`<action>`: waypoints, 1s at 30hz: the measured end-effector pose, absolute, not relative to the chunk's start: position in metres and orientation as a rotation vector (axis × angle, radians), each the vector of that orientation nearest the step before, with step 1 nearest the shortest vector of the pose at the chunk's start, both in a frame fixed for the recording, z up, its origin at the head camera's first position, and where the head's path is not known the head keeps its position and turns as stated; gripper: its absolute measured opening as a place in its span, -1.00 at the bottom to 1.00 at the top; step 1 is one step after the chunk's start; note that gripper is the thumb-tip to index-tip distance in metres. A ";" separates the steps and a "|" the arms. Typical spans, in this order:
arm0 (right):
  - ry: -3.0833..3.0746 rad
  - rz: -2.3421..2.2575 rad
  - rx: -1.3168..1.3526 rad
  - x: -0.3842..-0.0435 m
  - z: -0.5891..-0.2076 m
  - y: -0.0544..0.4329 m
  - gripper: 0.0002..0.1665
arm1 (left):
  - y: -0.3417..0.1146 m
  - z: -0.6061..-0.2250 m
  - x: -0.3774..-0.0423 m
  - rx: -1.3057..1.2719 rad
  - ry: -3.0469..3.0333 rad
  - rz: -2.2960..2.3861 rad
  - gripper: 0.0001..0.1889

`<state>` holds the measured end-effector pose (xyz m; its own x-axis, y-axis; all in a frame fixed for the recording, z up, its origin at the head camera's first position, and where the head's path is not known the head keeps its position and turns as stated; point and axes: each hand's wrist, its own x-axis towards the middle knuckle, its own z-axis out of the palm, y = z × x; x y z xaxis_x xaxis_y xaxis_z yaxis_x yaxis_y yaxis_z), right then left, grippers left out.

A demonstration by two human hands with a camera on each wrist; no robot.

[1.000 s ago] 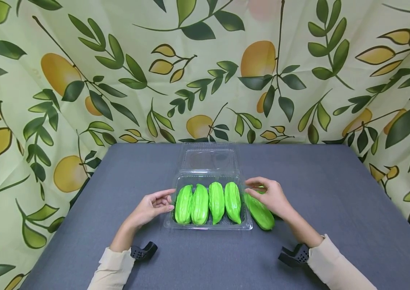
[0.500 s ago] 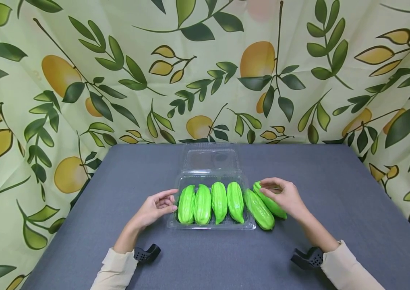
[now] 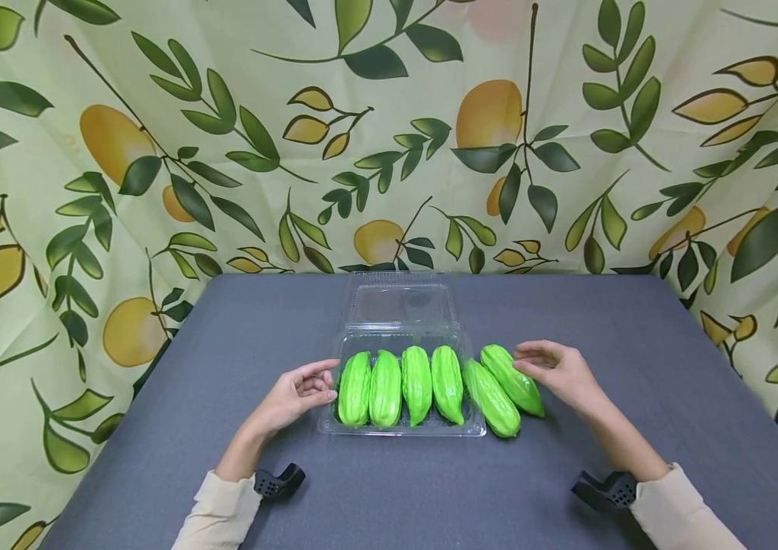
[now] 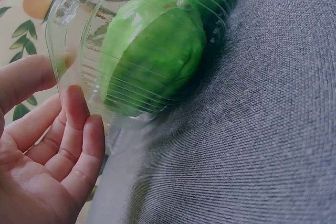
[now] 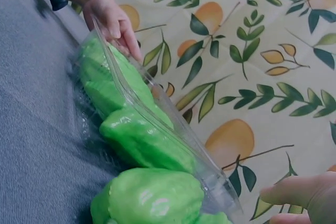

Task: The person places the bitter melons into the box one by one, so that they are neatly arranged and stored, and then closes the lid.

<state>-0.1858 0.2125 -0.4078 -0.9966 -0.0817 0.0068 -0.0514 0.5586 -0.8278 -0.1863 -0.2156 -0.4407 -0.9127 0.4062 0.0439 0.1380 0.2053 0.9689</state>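
A clear plastic hinged box [image 3: 403, 430] lies with its lid [image 3: 399, 305] raised at the back. Several bright green ridged vegetables, like bitter melons [image 3: 416, 386], lie side by side in it. My left hand [image 3: 298, 393] is at the box's left edge. In the left wrist view, its fingers [image 4: 79, 108] are bent around the rim, one fingertip showing through the plastic. Outside, right of the box, two more bitter melons lie slanted: a nearer one [image 3: 494, 399] and an outer one [image 3: 513, 380]. My right hand [image 3: 561, 373] hovers over the outer one's right side, fingers loosely bent and holding nothing.
A grey cloth-covered table [image 3: 389, 496] carries everything. Behind and at both sides hangs a curtain [image 3: 389, 137] printed with leaves and oranges. Black bands sit at my left wrist [image 3: 279, 481] and right wrist [image 3: 605, 490].
My right hand has drawn back to the right, uncovering the outer bitter melon. The box and my left hand have shifted slightly right; the nearer melon outside stays in place.
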 end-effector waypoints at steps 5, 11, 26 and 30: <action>2.706 -1.400 -0.088 -0.188 -0.412 0.219 -0.40 | -0.215 -0.439 -0.185 0.511 2.250 1.778 -0.40; 2.680 -1.345 -0.060 -0.191 -0.415 0.224 -0.37 | -0.215 -0.439 -0.185 0.510 2.252 1.779 -0.40; 2.560 -1.303 -0.046 -0.195 -0.428 0.226 -0.26 | -0.214 -0.438 -0.184 0.483 2.250 1.769 -0.41; 2.557 -1.285 -0.041 -0.196 -0.429 0.225 -0.25 | -0.214 -0.438 -0.183 0.477 2.245 1.771 -0.41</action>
<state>-0.1957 0.2251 -0.4288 -0.9609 -0.1488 -0.2337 0.0986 0.6045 -0.7905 -0.1833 -0.2144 -0.4380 -0.9173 0.3980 0.0123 0.1045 0.2110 0.9719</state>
